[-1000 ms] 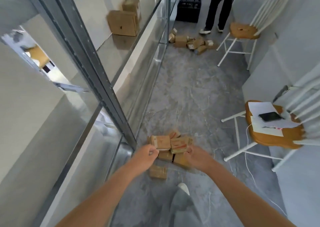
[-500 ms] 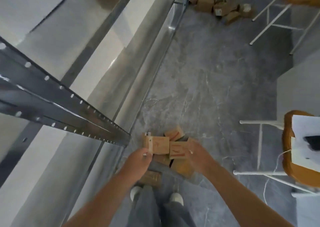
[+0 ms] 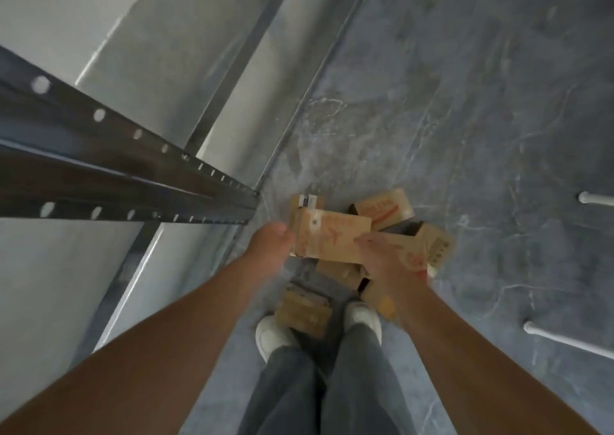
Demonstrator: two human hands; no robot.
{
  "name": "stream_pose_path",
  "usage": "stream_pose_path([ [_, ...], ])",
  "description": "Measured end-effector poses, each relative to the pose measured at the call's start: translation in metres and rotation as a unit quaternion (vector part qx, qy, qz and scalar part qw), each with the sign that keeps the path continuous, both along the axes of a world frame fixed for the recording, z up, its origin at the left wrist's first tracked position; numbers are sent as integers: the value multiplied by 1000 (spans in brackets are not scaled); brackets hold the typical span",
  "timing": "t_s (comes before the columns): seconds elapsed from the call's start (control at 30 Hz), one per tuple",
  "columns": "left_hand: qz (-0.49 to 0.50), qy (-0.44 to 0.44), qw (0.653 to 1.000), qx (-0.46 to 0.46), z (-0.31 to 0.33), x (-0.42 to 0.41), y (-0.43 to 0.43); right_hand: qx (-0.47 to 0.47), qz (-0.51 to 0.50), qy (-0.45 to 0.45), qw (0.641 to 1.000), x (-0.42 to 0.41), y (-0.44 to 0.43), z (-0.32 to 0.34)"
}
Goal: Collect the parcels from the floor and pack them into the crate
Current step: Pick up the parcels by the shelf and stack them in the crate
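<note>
We're bent over a heap of small cardboard boxes (image 3: 358, 255) on the grey floor (image 3: 465, 119), right at the foot of the metal shelf post (image 3: 133, 175); the crate isn't in view. Our left hand (image 3: 269, 243) presses against the left end of the top box (image 3: 329, 237), fingers tucked out of sight, so we can't tell if they're curled on it. Our right hand (image 3: 387, 260) lies over its right end with fingers bent onto the cardboard, looks like a grip. Risks as we judge them: we're squeezing one box from both ends while others lean under and behind it, so lifting could drag or topple the box behind (image 3: 385, 207) and the one on the right (image 3: 432, 245). Another box (image 3: 304, 311) sits between our shoes (image 3: 270, 333), easy to kick or trip on. The post is close to the left forearm, so a quick lift could knock into it
</note>
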State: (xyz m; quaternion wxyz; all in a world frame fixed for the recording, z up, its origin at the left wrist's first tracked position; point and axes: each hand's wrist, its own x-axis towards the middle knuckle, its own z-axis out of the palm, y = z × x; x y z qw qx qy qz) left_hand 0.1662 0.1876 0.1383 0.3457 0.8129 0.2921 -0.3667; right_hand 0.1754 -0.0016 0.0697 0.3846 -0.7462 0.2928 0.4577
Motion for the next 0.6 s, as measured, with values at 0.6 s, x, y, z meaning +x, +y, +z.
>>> stream_pose_path([
  [0.6,323,-15,945,-53,-74,-6,-19,37,-145,11,989,47,-6,-33],
])
